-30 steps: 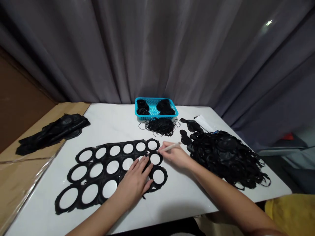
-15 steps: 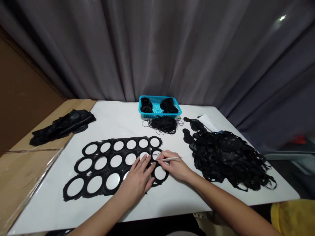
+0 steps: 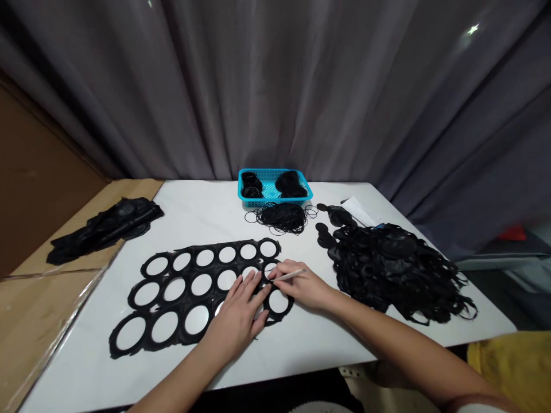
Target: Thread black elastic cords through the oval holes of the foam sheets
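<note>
A black rubbery sheet point(image 3: 188, 288) with rows of round holes lies flat on the white table. My left hand point(image 3: 236, 315) rests on its right part, fingers spread and palm down, covering some of the holes. Between the closed fingers of my right hand point(image 3: 307, 287) is a thin pale pen-like tool point(image 3: 295, 274). Its tip is over the sheet's right edge, at a hole in the middle row. A thin dark strand crosses that hole near my fingertips. Whether the tip touches the sheet, I cannot tell.
A blue basket point(image 3: 275, 201) holding black rings stands at the back. Loose thin black rings point(image 3: 284, 217) lie before it. To the right spreads a heap of black scraps point(image 3: 391, 269), with a white paper point(image 3: 360, 212) behind. Folded black sheets point(image 3: 107, 223) lie on cardboard point(image 3: 55, 298) at left.
The view has shifted slightly. The pale tool is tilted a little differently in my right hand, still at the same hole. My left hand stays in place on the sheet.
</note>
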Available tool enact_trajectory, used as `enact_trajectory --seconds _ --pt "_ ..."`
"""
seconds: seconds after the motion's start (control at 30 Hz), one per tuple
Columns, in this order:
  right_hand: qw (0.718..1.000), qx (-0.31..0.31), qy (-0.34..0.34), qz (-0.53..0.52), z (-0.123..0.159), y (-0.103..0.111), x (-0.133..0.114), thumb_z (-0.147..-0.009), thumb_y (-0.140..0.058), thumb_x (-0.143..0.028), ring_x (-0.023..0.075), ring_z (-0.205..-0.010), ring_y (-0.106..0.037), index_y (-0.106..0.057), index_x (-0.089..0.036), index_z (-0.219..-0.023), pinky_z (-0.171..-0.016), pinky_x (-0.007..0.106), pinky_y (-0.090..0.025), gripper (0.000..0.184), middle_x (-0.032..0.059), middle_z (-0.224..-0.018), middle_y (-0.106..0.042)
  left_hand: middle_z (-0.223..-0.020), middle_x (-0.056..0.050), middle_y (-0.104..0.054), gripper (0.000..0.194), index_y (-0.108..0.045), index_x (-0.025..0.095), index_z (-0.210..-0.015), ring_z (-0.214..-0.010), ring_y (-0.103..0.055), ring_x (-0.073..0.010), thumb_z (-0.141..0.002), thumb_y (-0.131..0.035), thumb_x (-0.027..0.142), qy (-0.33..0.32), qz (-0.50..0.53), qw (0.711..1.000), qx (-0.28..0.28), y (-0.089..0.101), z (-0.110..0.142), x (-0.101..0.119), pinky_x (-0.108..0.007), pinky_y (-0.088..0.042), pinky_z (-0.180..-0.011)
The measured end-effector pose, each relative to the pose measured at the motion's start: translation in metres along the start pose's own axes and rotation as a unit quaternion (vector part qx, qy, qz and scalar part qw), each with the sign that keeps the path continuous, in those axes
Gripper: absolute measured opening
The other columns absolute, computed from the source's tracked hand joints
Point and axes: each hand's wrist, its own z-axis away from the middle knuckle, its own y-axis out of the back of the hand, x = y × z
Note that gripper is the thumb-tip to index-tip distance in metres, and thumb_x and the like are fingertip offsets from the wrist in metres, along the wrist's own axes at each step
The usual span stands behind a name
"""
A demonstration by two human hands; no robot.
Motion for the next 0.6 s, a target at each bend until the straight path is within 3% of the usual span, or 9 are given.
enact_trajectory --seconds 0.17,0.3,0.47,0.6 --pt "0.989 0.031 -0.079 -0.117 0.004 0.000 0.001 -0.088 -0.060 -0.020 0.0211 -0.099 -0.064 -0.059 -0.020 -0.075 -0.089 0.036 -0.047 0.012 0.0044 -0.104 -0.071 -0.153 -0.013 -0.044 0.047 -0.051 0.022 -0.140 -0.143 -0.038 -0.0308 -0.094 -0.057 0.024 0.009 0.005 1.000 0.001 0.001 0.000 0.001 -0.054 -0.036 -0.114" --pt "0.984 0.044 -0.088 -0.147 0.004 -0.004 0.003 -0.089 -0.060 -0.023 0.0209 -0.098 -0.064 -0.058 -0.020 -0.076 -0.088 0.036 -0.048 0.013 0.0050 -0.102 -0.071 -0.154 -0.012 -0.042 0.048 -0.050 0.023 -0.141 -0.143 -0.038 -0.0306 -0.094 -0.057 0.024 0.008 0.007 1.000 0.001 0.001 0.000 0.001 -0.053 -0.036 -0.114" --pt "0.998 0.049 -0.004 -0.036 0.007 -0.006 0.005 -0.091 -0.057 -0.018 0.0204 -0.097 -0.063 -0.058 -0.022 -0.079 -0.088 0.036 -0.048 0.012 0.0046 -0.100 -0.070 -0.153 -0.013 -0.044 0.047 -0.051 0.022 -0.140 -0.143 -0.039 -0.0306 -0.093 -0.057 0.023 0.008 0.006 1.000 0.005 0.000 0.000 0.001 -0.053 -0.036 -0.114" --pt "0.984 0.008 0.109 0.142 0.013 -0.019 0.001 -0.095 -0.049 -0.014 0.0258 -0.105 -0.058 -0.061 -0.020 -0.107 -0.092 0.042 -0.045 0.018 0.0109 -0.114 -0.068 -0.152 -0.014 -0.045 0.050 -0.049 0.022 -0.142 -0.142 -0.039 -0.0304 -0.093 -0.056 0.023 0.002 -0.007 1.000 -0.005 0.001 -0.002 0.001 -0.054 -0.036 -0.114"
